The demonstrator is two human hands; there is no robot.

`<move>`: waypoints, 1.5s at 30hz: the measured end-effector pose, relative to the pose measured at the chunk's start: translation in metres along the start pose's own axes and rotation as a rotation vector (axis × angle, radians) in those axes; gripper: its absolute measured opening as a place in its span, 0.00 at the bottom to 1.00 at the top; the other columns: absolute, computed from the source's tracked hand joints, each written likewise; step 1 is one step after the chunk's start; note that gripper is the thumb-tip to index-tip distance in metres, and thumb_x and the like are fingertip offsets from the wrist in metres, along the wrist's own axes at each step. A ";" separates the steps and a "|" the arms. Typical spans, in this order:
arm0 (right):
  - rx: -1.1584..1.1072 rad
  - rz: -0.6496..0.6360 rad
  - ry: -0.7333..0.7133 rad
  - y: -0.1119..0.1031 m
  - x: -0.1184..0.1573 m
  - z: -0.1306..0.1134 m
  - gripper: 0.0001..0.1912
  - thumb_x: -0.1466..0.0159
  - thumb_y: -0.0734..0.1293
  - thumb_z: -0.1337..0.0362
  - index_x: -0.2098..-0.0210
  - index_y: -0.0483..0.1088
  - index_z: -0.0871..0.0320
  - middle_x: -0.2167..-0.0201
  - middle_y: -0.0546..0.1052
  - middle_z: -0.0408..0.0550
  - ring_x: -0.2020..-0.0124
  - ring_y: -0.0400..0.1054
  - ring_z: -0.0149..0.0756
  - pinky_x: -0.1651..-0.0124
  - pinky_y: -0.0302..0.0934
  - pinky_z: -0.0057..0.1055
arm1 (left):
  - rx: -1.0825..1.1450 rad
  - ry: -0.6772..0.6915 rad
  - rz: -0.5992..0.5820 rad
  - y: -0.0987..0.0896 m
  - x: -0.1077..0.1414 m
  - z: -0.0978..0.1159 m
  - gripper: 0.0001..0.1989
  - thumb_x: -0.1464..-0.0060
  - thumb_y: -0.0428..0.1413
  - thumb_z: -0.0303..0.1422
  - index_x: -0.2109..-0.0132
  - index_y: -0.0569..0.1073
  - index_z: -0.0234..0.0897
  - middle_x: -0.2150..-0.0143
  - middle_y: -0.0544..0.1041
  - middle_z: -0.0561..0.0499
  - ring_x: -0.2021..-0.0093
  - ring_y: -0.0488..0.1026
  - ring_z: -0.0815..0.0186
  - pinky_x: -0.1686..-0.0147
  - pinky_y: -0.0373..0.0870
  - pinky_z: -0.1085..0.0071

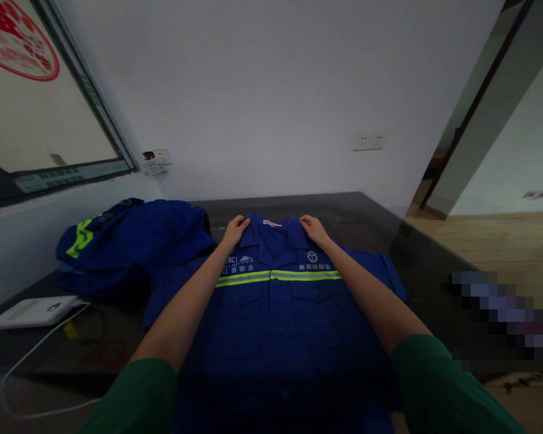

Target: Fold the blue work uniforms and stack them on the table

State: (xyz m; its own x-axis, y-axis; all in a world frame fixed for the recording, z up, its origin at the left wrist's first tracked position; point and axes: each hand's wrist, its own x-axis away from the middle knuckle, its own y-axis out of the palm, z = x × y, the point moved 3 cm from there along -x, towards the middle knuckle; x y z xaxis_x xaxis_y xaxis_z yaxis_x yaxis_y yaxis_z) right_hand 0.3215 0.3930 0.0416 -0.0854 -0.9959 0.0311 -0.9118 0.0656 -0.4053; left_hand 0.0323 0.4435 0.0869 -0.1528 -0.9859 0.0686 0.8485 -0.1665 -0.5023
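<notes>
A blue short-sleeved work shirt (pixel 278 313) lies front side up on the dark table (pixel 416 241), its collar toward the wall. A yellow-green and grey stripe crosses its chest below white printing, and the buttons run down the middle. My left hand (pixel 236 230) pinches the shirt at the left side of the collar. At the collar's right side, my right hand (pixel 314 229) grips the fabric between thumb and fingers. The shirt's lower part is in shadow near my body.
A heap of blue clothing (pixel 136 241) with yellow-green strips sits at the left. In front of it lie a white device (pixel 34 312) and a white cable (pixel 40 343). A wall with sockets (pixel 368 142) stands behind the table. A blurred patch covers something at the right.
</notes>
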 end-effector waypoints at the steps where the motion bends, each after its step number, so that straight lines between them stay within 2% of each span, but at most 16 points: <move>1: -0.003 -0.029 0.012 0.000 0.001 0.000 0.13 0.38 0.59 0.60 0.68 0.73 0.60 0.66 0.78 0.49 0.63 0.69 0.36 0.59 0.61 0.29 | -0.045 0.005 -0.010 0.001 -0.001 -0.002 0.17 0.46 0.53 0.43 0.75 0.59 0.38 0.77 0.59 0.57 0.73 0.59 0.69 0.73 0.57 0.75; 4: -0.006 -0.130 0.052 0.002 0.005 0.003 0.20 0.35 0.57 0.55 0.69 0.74 0.60 0.70 0.78 0.48 0.65 0.69 0.37 0.63 0.61 0.28 | -0.119 0.020 -0.051 0.004 0.000 -0.006 0.18 0.46 0.52 0.43 0.76 0.59 0.38 0.77 0.58 0.57 0.73 0.60 0.69 0.72 0.58 0.74; 8: 0.032 -0.238 0.071 0.003 0.007 0.005 0.20 0.45 0.67 0.48 0.78 0.70 0.60 0.81 0.70 0.41 0.75 0.63 0.32 0.72 0.55 0.26 | -0.077 0.021 -0.103 0.005 0.003 -0.011 0.18 0.47 0.53 0.45 0.75 0.64 0.37 0.77 0.64 0.56 0.72 0.64 0.68 0.70 0.62 0.74; 11: 0.073 -0.210 0.051 -0.002 0.002 0.000 0.22 0.49 0.70 0.46 0.81 0.63 0.59 0.83 0.63 0.37 0.77 0.57 0.28 0.73 0.50 0.25 | 0.074 -0.001 -0.149 0.002 0.004 -0.013 0.19 0.50 0.56 0.49 0.66 0.72 0.35 0.70 0.73 0.52 0.67 0.70 0.65 0.66 0.66 0.71; 15: 0.142 -0.162 0.000 -0.009 -0.004 -0.012 0.21 0.45 0.67 0.47 0.78 0.61 0.58 0.80 0.63 0.37 0.75 0.57 0.28 0.72 0.49 0.25 | 0.154 0.009 -0.118 -0.005 0.000 -0.010 0.21 0.51 0.58 0.48 0.61 0.73 0.33 0.67 0.75 0.50 0.66 0.71 0.64 0.65 0.67 0.71; 18: 0.232 -0.144 -0.008 -0.007 -0.008 -0.018 0.20 0.40 0.64 0.49 0.77 0.62 0.58 0.77 0.66 0.40 0.73 0.59 0.29 0.69 0.51 0.25 | -0.069 0.009 -0.039 -0.006 -0.004 -0.009 0.17 0.45 0.53 0.46 0.65 0.72 0.34 0.70 0.73 0.51 0.67 0.71 0.64 0.67 0.65 0.72; 21: 0.362 -0.127 0.034 0.003 -0.006 -0.016 0.20 0.35 0.61 0.51 0.77 0.64 0.58 0.75 0.70 0.44 0.69 0.64 0.33 0.64 0.54 0.27 | -0.349 -0.039 0.006 0.003 -0.002 -0.014 0.15 0.41 0.49 0.42 0.69 0.71 0.35 0.69 0.74 0.49 0.63 0.71 0.60 0.61 0.65 0.68; 23: 0.460 -0.122 0.082 0.012 0.000 -0.012 0.16 0.36 0.63 0.54 0.74 0.68 0.59 0.71 0.74 0.49 0.63 0.66 0.38 0.58 0.56 0.31 | -0.499 -0.072 0.017 0.013 0.005 -0.020 0.12 0.41 0.51 0.39 0.64 0.72 0.35 0.62 0.75 0.44 0.55 0.71 0.54 0.54 0.64 0.61; 25: 0.545 -0.124 0.119 0.022 0.011 -0.010 0.10 0.38 0.67 0.58 0.66 0.71 0.60 0.62 0.75 0.56 0.55 0.66 0.45 0.53 0.57 0.37 | -0.667 -0.094 0.007 0.024 0.018 -0.024 0.14 0.42 0.53 0.38 0.53 0.72 0.36 0.52 0.74 0.38 0.48 0.67 0.48 0.49 0.60 0.53; 27: 0.600 -0.135 0.124 0.030 0.024 -0.010 0.12 0.38 0.67 0.60 0.57 0.71 0.60 0.53 0.73 0.61 0.49 0.64 0.50 0.49 0.56 0.43 | -0.806 -0.064 -0.040 0.032 0.035 -0.026 0.19 0.42 0.53 0.36 0.45 0.69 0.37 0.44 0.69 0.35 0.43 0.63 0.46 0.46 0.56 0.48; 30: 0.631 -0.174 0.081 0.033 0.047 -0.012 0.18 0.34 0.64 0.58 0.47 0.67 0.58 0.46 0.69 0.61 0.43 0.60 0.52 0.44 0.54 0.47 | -0.847 0.029 -0.157 0.034 0.063 -0.023 0.19 0.41 0.51 0.35 0.43 0.68 0.40 0.40 0.66 0.38 0.39 0.60 0.47 0.42 0.52 0.48; 32: 0.642 -0.225 0.058 0.027 0.063 -0.011 0.21 0.33 0.61 0.55 0.44 0.66 0.57 0.44 0.69 0.60 0.43 0.61 0.53 0.43 0.54 0.47 | -0.851 0.021 -0.240 0.023 0.080 -0.025 0.21 0.41 0.51 0.39 0.41 0.66 0.42 0.38 0.64 0.39 0.38 0.58 0.47 0.42 0.52 0.47; 35: 0.647 -0.286 0.051 0.003 0.079 0.002 0.26 0.32 0.58 0.52 0.40 0.63 0.59 0.43 0.69 0.61 0.43 0.63 0.52 0.44 0.57 0.45 | -0.851 -0.044 -0.320 -0.006 0.097 -0.034 0.26 0.40 0.49 0.44 0.37 0.62 0.39 0.36 0.64 0.39 0.37 0.59 0.48 0.41 0.55 0.51; 40: 0.626 -0.245 0.022 -0.053 0.092 0.040 0.24 0.30 0.53 0.58 0.40 0.64 0.62 0.42 0.69 0.58 0.40 0.62 0.45 0.37 0.53 0.40 | -0.859 -0.110 -0.280 -0.062 0.101 -0.063 0.25 0.36 0.41 0.40 0.37 0.62 0.35 0.36 0.64 0.40 0.35 0.58 0.54 0.37 0.52 0.56; 43: 0.642 -0.328 0.098 -0.071 0.106 0.062 0.25 0.30 0.51 0.59 0.38 0.63 0.57 0.38 0.65 0.54 0.37 0.58 0.44 0.35 0.50 0.45 | -0.874 -0.087 -0.339 -0.073 0.103 -0.077 0.25 0.37 0.41 0.41 0.37 0.64 0.39 0.31 0.56 0.43 0.32 0.52 0.54 0.36 0.51 0.56; 45: 0.707 -0.390 0.139 -0.074 0.117 0.072 0.26 0.30 0.52 0.55 0.35 0.58 0.50 0.34 0.59 0.49 0.33 0.50 0.47 0.35 0.45 0.55 | -0.902 -0.115 -0.392 -0.072 0.106 -0.082 0.25 0.38 0.42 0.45 0.36 0.63 0.48 0.29 0.51 0.47 0.31 0.48 0.50 0.37 0.48 0.48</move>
State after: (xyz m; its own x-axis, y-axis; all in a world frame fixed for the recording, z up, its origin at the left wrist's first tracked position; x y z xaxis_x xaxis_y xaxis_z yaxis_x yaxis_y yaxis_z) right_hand 0.4083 0.2673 0.0095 0.0941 -0.9187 0.3836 -0.4216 -0.3858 -0.8206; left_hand -0.0868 0.3526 0.0595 -0.2493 -0.8679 0.4296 0.0378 -0.4520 -0.8912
